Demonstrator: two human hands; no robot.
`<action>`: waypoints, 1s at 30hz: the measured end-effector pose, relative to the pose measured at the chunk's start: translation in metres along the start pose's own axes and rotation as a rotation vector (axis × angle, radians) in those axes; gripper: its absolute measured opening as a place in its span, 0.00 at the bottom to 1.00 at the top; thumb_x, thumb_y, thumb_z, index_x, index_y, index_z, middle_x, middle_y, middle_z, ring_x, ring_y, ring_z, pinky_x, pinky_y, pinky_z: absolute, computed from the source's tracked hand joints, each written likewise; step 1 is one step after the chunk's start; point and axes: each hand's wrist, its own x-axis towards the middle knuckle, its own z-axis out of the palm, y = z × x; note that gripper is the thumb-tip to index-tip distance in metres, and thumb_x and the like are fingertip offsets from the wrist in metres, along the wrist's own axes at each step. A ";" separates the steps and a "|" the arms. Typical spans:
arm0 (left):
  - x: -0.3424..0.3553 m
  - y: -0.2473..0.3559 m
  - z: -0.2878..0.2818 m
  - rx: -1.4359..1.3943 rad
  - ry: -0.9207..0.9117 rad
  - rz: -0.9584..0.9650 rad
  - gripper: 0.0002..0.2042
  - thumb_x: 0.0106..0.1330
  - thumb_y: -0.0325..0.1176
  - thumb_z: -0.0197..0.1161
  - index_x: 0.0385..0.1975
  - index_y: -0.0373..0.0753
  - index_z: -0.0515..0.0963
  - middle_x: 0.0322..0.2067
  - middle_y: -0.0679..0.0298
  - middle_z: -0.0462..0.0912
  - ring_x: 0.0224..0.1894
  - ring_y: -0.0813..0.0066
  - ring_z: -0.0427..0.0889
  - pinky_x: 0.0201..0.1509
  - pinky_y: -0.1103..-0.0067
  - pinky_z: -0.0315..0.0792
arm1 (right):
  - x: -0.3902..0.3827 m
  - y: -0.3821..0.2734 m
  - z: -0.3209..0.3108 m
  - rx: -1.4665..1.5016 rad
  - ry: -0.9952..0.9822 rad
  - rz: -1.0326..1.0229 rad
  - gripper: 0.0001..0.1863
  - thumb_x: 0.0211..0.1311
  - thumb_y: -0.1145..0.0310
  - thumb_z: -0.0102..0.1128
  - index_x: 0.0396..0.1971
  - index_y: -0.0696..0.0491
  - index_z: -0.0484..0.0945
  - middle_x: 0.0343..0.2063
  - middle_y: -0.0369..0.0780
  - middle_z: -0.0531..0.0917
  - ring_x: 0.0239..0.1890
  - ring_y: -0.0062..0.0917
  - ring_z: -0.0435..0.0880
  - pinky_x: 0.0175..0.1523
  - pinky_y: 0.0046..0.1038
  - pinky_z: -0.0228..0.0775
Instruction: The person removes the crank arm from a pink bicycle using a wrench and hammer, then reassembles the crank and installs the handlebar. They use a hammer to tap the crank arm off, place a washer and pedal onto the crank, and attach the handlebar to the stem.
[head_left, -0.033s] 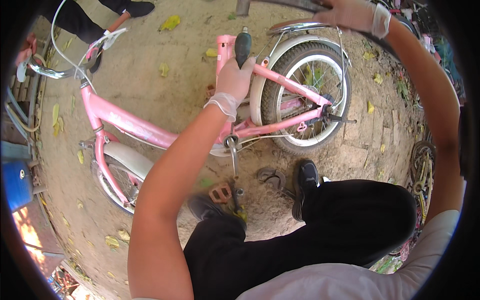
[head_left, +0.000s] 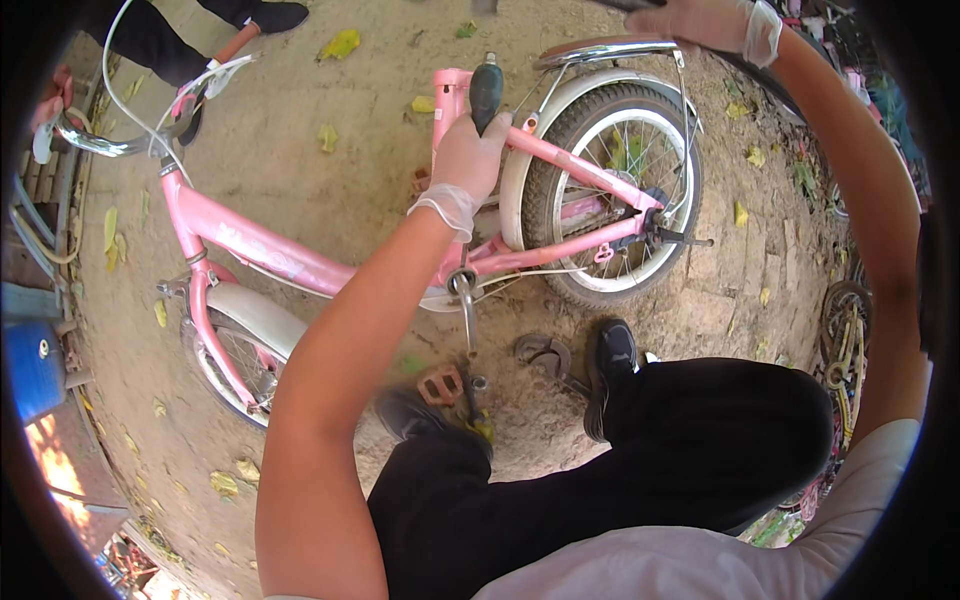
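A pink bicycle with white mudguards lies on its side across the ground. My gloved left hand grips the dark green handle of an upright metal-capped tool beside the frame, above the crank; its lower end is partly hidden by the hand. High at the right, above the chrome rear rack, my gloved right hand holds a long dark tool, blurred and partly out of view, which looks like a hammer.
Another person's legs and hand are at the upper left, by the handlebar. A large wrench-like metal tool lies by my right shoe. A blue container is at left, more bicycles at right, leaves on the dirt.
My right hand and its dark tool have shifted slightly up and to the left. My left hand holds still on the green handle.
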 end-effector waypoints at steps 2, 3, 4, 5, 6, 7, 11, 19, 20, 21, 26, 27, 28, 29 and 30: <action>0.000 0.000 0.000 0.007 0.004 -0.005 0.23 0.68 0.49 0.57 0.40 0.29 0.78 0.33 0.46 0.83 0.40 0.49 0.82 0.47 0.65 0.72 | 0.005 0.001 -0.002 0.087 0.088 0.068 0.19 0.60 0.59 0.60 0.44 0.59 0.77 0.21 0.37 0.80 0.21 0.20 0.78 0.26 0.27 0.70; 0.000 0.001 -0.001 -0.013 -0.004 -0.016 0.23 0.68 0.50 0.57 0.40 0.30 0.78 0.33 0.46 0.83 0.40 0.49 0.82 0.47 0.64 0.72 | 0.008 0.003 -0.001 0.155 0.137 0.072 0.18 0.60 0.59 0.60 0.42 0.59 0.78 0.20 0.37 0.79 0.20 0.19 0.78 0.25 0.27 0.70; -0.001 0.002 -0.002 -0.022 -0.005 -0.038 0.23 0.68 0.50 0.57 0.40 0.30 0.78 0.34 0.45 0.83 0.40 0.48 0.82 0.48 0.64 0.72 | 0.008 0.005 0.000 0.065 0.035 0.020 0.18 0.60 0.59 0.60 0.42 0.59 0.78 0.19 0.36 0.79 0.20 0.19 0.77 0.25 0.27 0.69; -0.002 0.004 -0.003 -0.018 -0.004 -0.065 0.23 0.68 0.50 0.57 0.41 0.31 0.78 0.34 0.45 0.83 0.40 0.48 0.82 0.48 0.64 0.72 | 0.008 0.006 0.004 -0.025 -0.062 -0.034 0.18 0.59 0.59 0.60 0.41 0.58 0.78 0.19 0.36 0.78 0.19 0.19 0.76 0.25 0.27 0.69; -0.003 0.005 -0.005 0.016 0.000 -0.034 0.23 0.68 0.50 0.57 0.41 0.30 0.78 0.34 0.45 0.83 0.41 0.48 0.82 0.48 0.65 0.72 | 0.009 0.007 0.004 -0.024 -0.160 0.005 0.19 0.59 0.59 0.60 0.44 0.58 0.78 0.20 0.35 0.78 0.19 0.20 0.76 0.25 0.27 0.68; -0.005 0.006 -0.006 0.061 -0.002 -0.009 0.23 0.68 0.50 0.57 0.41 0.30 0.77 0.35 0.44 0.83 0.41 0.48 0.82 0.48 0.65 0.72 | 0.008 0.008 0.007 0.019 -0.120 0.032 0.20 0.59 0.59 0.60 0.44 0.58 0.78 0.20 0.35 0.79 0.19 0.20 0.76 0.25 0.26 0.68; -0.019 0.009 -0.009 0.109 -0.018 0.072 0.24 0.68 0.50 0.57 0.42 0.29 0.77 0.36 0.43 0.83 0.43 0.48 0.83 0.49 0.65 0.72 | 0.001 0.007 0.023 0.137 0.023 0.045 0.17 0.62 0.64 0.58 0.46 0.58 0.74 0.17 0.33 0.75 0.15 0.17 0.71 0.21 0.24 0.65; -0.040 0.030 0.001 0.030 -0.096 0.090 0.24 0.68 0.50 0.58 0.42 0.29 0.76 0.31 0.49 0.81 0.36 0.56 0.80 0.41 0.68 0.73 | -0.053 0.034 0.070 0.303 0.045 0.012 0.27 0.64 0.64 0.59 0.62 0.57 0.70 0.17 0.32 0.75 0.13 0.13 0.70 0.18 0.19 0.65; -0.041 0.035 0.007 0.027 -0.129 0.132 0.23 0.68 0.49 0.59 0.42 0.29 0.76 0.28 0.57 0.80 0.31 0.66 0.78 0.37 0.72 0.71 | -0.067 0.036 0.073 0.337 0.088 0.070 0.27 0.64 0.64 0.59 0.62 0.57 0.70 0.17 0.32 0.75 0.13 0.13 0.70 0.18 0.18 0.65; -0.042 0.040 0.013 0.028 -0.164 0.179 0.21 0.69 0.48 0.59 0.41 0.30 0.77 0.24 0.64 0.78 0.26 0.75 0.75 0.32 0.76 0.70 | -0.081 0.036 0.076 0.372 0.137 0.128 0.28 0.64 0.64 0.60 0.62 0.58 0.69 0.18 0.31 0.75 0.13 0.12 0.69 0.18 0.18 0.65; -0.083 0.047 0.087 0.528 -0.725 0.445 0.16 0.69 0.43 0.55 0.41 0.34 0.77 0.32 0.47 0.84 0.38 0.50 0.85 0.42 0.61 0.77 | -0.185 0.053 0.114 0.424 0.355 0.363 0.28 0.64 0.64 0.64 0.62 0.57 0.70 0.20 0.29 0.73 0.15 0.11 0.69 0.20 0.17 0.63; -0.101 0.045 0.104 0.665 -0.873 0.520 0.14 0.69 0.42 0.56 0.41 0.36 0.77 0.33 0.50 0.85 0.38 0.51 0.85 0.42 0.61 0.77 | -0.199 0.061 0.125 0.347 0.418 0.388 0.28 0.64 0.65 0.64 0.62 0.57 0.70 0.20 0.30 0.72 0.16 0.11 0.69 0.21 0.17 0.63; -0.119 0.043 0.120 0.720 -0.952 0.609 0.12 0.67 0.38 0.56 0.40 0.37 0.77 0.33 0.52 0.85 0.38 0.53 0.85 0.42 0.62 0.78 | -0.210 0.067 0.141 0.287 0.499 0.372 0.28 0.63 0.65 0.64 0.62 0.57 0.70 0.20 0.30 0.72 0.16 0.11 0.69 0.22 0.17 0.64; -0.134 0.041 0.133 0.777 -1.026 0.707 0.10 0.66 0.35 0.56 0.39 0.38 0.78 0.32 0.54 0.85 0.38 0.54 0.86 0.43 0.62 0.78 | -0.224 0.071 0.152 0.285 0.519 0.504 0.28 0.64 0.65 0.64 0.62 0.57 0.69 0.21 0.30 0.72 0.17 0.12 0.69 0.22 0.18 0.64; -0.145 0.038 0.146 0.830 -1.052 0.727 0.09 0.65 0.34 0.56 0.38 0.38 0.79 0.32 0.55 0.85 0.38 0.54 0.86 0.43 0.63 0.78 | -0.238 0.072 0.162 0.308 0.578 0.487 0.28 0.64 0.64 0.63 0.62 0.58 0.69 0.21 0.31 0.72 0.18 0.12 0.69 0.23 0.18 0.64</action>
